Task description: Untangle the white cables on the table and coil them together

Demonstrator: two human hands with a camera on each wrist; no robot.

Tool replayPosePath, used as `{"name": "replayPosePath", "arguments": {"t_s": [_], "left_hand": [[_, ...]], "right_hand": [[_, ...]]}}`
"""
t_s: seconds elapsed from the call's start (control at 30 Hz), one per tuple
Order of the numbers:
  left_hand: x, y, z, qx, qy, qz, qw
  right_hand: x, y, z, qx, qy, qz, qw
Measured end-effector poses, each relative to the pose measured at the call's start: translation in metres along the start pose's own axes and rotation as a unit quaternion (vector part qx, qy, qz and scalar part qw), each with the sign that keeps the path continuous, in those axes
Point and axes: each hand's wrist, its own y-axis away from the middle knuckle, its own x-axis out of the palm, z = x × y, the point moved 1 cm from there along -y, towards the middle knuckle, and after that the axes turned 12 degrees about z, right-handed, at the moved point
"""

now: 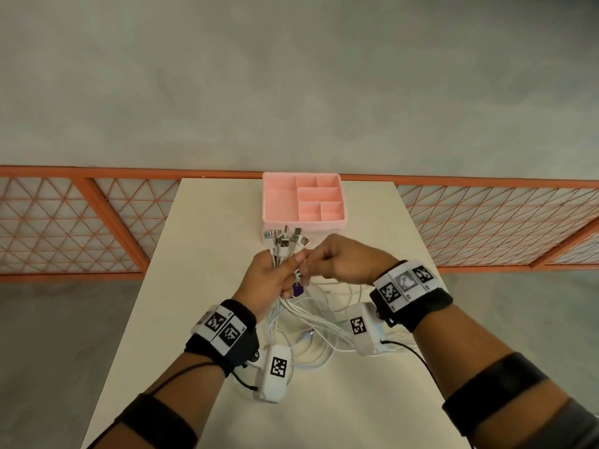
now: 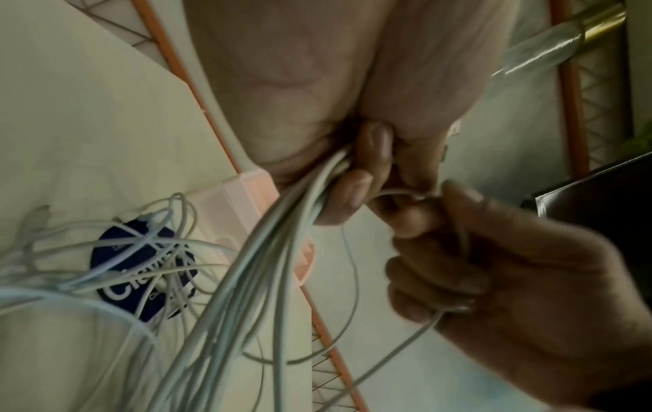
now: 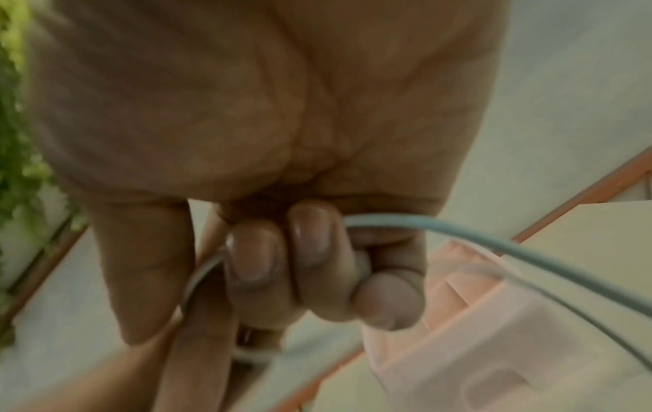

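Observation:
Several white cables (image 1: 311,332) lie tangled on the cream table (image 1: 324,416) under my wrists. My left hand (image 1: 275,273) grips a bundle of them, their USB plugs (image 1: 285,239) sticking up above the fist; the strands (image 2: 268,264) hang down from that fist in the left wrist view. Just to its right, my right hand (image 1: 337,257) has its fingers curled round a single white cable (image 3: 494,239), also seen in the left wrist view as a thin loop (image 2: 398,192) beside my left fingers. A dark blue tag (image 2: 141,267) lies among the loose strands.
A pink divided organiser tray (image 1: 303,202) stands at the table's far edge, right behind my hands. An orange lattice railing (image 1: 486,222) runs behind the table. White camera units hang from both wrists above the cable pile.

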Motion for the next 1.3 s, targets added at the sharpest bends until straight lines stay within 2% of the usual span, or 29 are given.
{"name": "replayPosePath", "arguments": {"t_s": [0.07, 0.17, 0.23, 0.3, 0.53, 0.6, 0.63, 0.67, 0.73, 0.83, 0.93, 1.0, 1.1, 1.17, 1.23, 1.3], "left_hand": [[0.001, 0.001, 0.003, -0.006, 0.024, -0.007, 1.0], [-0.006, 0.004, 0.01, -0.015, 0.049, -0.011, 0.999], [-0.012, 0.008, 0.015, -0.024, 0.05, -0.024, 0.998], [-0.017, 0.011, 0.021, -0.034, 0.049, -0.041, 0.997], [-0.031, 0.023, 0.038, -0.067, 0.013, -0.081, 0.994], [-0.038, 0.026, 0.045, -0.086, 0.015, -0.109, 0.99], [-0.04, 0.027, 0.048, -0.094, 0.019, -0.121, 0.988], [-0.042, 0.027, 0.049, -0.098, 0.029, -0.132, 0.986], [-0.041, 0.026, 0.043, -0.096, 0.064, -0.142, 0.983], [-0.03, 0.017, 0.018, -0.067, 0.124, -0.11, 0.984], [-0.014, 0.008, -0.014, -0.025, 0.148, -0.05, 0.987], [-0.005, 0.003, -0.031, -0.006, 0.144, -0.015, 0.989], [0.003, -0.003, -0.041, 0.004, 0.156, 0.016, 0.988], [0.007, -0.005, -0.042, -0.001, 0.17, 0.019, 0.985], [0.01, -0.005, -0.039, -0.007, 0.184, 0.02, 0.983], [0.011, -0.003, -0.035, -0.008, 0.194, 0.019, 0.981]], "right_hand": [[-0.012, 0.007, 0.01, -0.028, 0.001, -0.056, 0.998], [-0.037, 0.015, 0.017, -0.082, -0.003, -0.22, 0.972], [-0.058, 0.02, 0.02, -0.144, -0.056, -0.36, 0.92], [-0.079, 0.027, 0.024, -0.191, -0.115, -0.457, 0.861], [-0.125, 0.059, 0.029, -0.273, -0.237, -0.629, 0.688], [-0.131, 0.064, 0.018, -0.259, -0.264, -0.656, 0.658], [-0.132, 0.065, 0.011, -0.246, -0.265, -0.662, 0.657], [-0.131, 0.065, 0.003, -0.231, -0.261, -0.662, 0.664], [-0.125, 0.06, -0.015, -0.174, -0.239, -0.649, 0.701], [-0.106, 0.047, -0.04, -0.053, -0.173, -0.58, 0.794], [-0.077, 0.028, -0.054, 0.066, -0.087, -0.417, 0.902], [-0.054, 0.017, -0.054, 0.092, -0.069, -0.294, 0.949], [-0.018, 0.0, -0.041, 0.033, -0.08, -0.18, 0.98], [0.004, -0.014, -0.033, -0.027, -0.091, -0.134, 0.986], [0.02, -0.025, -0.027, -0.072, -0.106, -0.108, 0.986], [0.028, -0.032, -0.023, -0.082, -0.104, -0.111, 0.985]]}}
